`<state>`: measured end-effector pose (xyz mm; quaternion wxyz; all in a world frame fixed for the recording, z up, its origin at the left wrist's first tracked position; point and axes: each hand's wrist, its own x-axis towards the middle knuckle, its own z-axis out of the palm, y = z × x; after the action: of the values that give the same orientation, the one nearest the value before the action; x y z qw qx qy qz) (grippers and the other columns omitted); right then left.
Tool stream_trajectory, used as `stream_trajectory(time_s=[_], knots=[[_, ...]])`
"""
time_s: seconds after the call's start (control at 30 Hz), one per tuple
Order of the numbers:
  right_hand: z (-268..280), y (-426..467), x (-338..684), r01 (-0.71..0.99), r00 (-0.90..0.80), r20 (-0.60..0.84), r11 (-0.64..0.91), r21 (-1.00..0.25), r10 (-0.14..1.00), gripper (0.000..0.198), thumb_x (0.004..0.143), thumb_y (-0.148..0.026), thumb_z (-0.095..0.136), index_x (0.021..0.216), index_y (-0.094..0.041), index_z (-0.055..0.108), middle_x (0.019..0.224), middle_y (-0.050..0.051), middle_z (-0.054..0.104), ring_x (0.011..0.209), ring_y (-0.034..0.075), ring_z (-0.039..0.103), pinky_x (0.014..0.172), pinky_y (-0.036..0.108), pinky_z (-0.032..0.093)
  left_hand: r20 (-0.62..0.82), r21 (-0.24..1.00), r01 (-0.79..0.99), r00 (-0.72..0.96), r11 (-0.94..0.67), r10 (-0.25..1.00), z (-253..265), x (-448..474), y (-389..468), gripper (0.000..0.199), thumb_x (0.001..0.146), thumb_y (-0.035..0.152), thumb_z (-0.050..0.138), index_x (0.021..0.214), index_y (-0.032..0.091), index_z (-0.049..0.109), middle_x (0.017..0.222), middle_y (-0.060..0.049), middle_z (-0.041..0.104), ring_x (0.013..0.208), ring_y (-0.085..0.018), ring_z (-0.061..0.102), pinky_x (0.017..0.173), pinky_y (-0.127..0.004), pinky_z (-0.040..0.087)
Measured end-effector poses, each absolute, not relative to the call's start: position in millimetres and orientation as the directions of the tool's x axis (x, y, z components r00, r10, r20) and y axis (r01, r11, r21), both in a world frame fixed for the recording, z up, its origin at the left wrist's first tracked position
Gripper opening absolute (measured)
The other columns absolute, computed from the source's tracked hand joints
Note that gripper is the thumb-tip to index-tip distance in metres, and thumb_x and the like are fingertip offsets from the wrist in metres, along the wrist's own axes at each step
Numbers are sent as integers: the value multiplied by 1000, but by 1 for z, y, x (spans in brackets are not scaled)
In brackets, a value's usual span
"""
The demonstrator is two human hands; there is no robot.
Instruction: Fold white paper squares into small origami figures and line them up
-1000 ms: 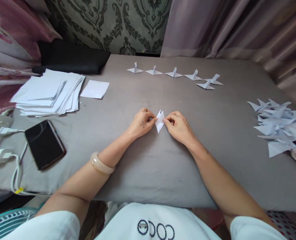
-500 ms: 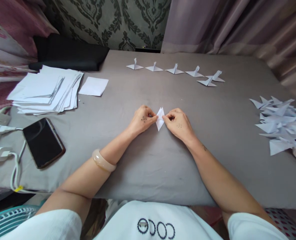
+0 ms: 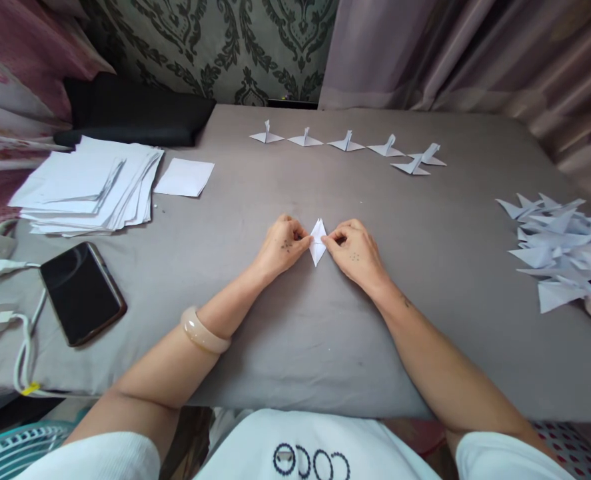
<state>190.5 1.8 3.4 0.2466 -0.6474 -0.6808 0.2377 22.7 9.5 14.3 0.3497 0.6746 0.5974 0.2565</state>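
A small white folded paper diamond (image 3: 318,243) is held just above or on the grey cloth, midway between both hands; its split tip points away from me. My left hand (image 3: 284,243) pinches its left corner between thumb and forefinger. On the opposite corner, my right hand (image 3: 356,248) has the same kind of pinch, with its other fingers curled. Whether the paper touches the cloth I cannot tell.
Several folded paper birds (image 3: 346,142) stand in a row at the back. White paper sheets (image 3: 85,187) are stacked at left, beside a small square sheet (image 3: 185,177). A phone (image 3: 82,293) and white cables (image 3: 25,353) lie nearer. Folded paper pieces (image 3: 560,240) are heaped at right.
The view has shifted slightly. Both hands keep their pinch on the folded paper, which shows almost the same shape and position.
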Motion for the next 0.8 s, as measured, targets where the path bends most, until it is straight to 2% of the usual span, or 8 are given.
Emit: stream_trajectory(time_s=[0.1, 0.23, 0.3, 0.4, 0.5, 0.6, 0.7, 0.8], knots=[[4, 3, 193, 752, -32, 42, 52, -657, 999, 17, 79, -35, 62, 69, -21, 63, 93, 4, 59, 76, 16, 57, 75, 34, 44, -18, 761, 642, 157, -88, 987, 10, 22, 8, 3, 79, 17, 60, 79, 15, 60, 90, -5, 55, 77, -14, 52, 74, -29, 45], [3, 6, 198, 731, -32, 56, 62, -680, 998, 15, 75, -35, 66, 71, -20, 63, 86, 3, 58, 72, 15, 55, 73, 32, 44, 105, 732, 642, 226, -229, 968, 5, 22, 6, 11, 81, 13, 56, 91, 17, 56, 95, -4, 55, 82, -14, 52, 73, -27, 44], [3, 5, 200, 718, -56, 64, 85, -691, 996, 11, 77, -32, 66, 77, -21, 64, 88, 2, 59, 70, 13, 55, 72, 30, 44, 132, 677, 670, 297, -305, 946, 5, 23, 4, 9, 86, 13, 49, 89, 17, 57, 94, -5, 56, 85, -15, 53, 73, -26, 43], [5, -1, 197, 734, -112, 111, 158, -661, 987, 9, 83, -27, 59, 87, -22, 65, 96, 2, 61, 73, 13, 56, 70, 28, 42, 107, 522, 767, 376, -374, 920, 10, 25, -3, 20, 92, 14, 39, 94, 16, 58, 99, -7, 58, 92, -18, 53, 70, -27, 43], [9, -12, 192, 804, -218, 159, 270, -530, 963, 21, 91, -22, 47, 100, -27, 65, 106, 2, 63, 87, 16, 58, 67, 28, 39, 58, 319, 833, 459, -452, 886, 17, 26, -12, 26, 92, 9, 36, 104, 14, 58, 107, -10, 58, 97, -21, 51, 65, -28, 43], [16, -23, 188, 851, -339, 148, 370, -374, 929, 32, 94, -17, 39, 109, -28, 64, 112, 4, 62, 99, 20, 55, 63, 29, 37, 42, 173, 831, 529, -528, 847, 21, 25, -19, 29, 92, 7, 35, 106, 12, 60, 104, -12, 59, 96, -22, 51, 68, -30, 44], [22, -31, 185, 870, -422, 120, 439, -223, 898, 36, 94, -14, 35, 117, -25, 61, 112, 7, 62, 99, 21, 53, 64, 31, 38, 34, 119, 826, 552, -552, 833, 22, 23, -23, 29, 92, 9, 37, 108, 12, 60, 104, -12, 60, 94, -23, 52, 73, -32, 46], [27, -34, 181, 879, -461, 74, 466, -97, 885, 37, 94, -13, 34, 120, -19, 59, 107, 10, 62, 92, 23, 52, 67, 33, 39, 25, 114, 828, 549, -548, 835, 22, 21, -26, 29, 90, 8, 38, 107, 12, 62, 107, -13, 61, 95, -23, 52, 74, -32, 47]])
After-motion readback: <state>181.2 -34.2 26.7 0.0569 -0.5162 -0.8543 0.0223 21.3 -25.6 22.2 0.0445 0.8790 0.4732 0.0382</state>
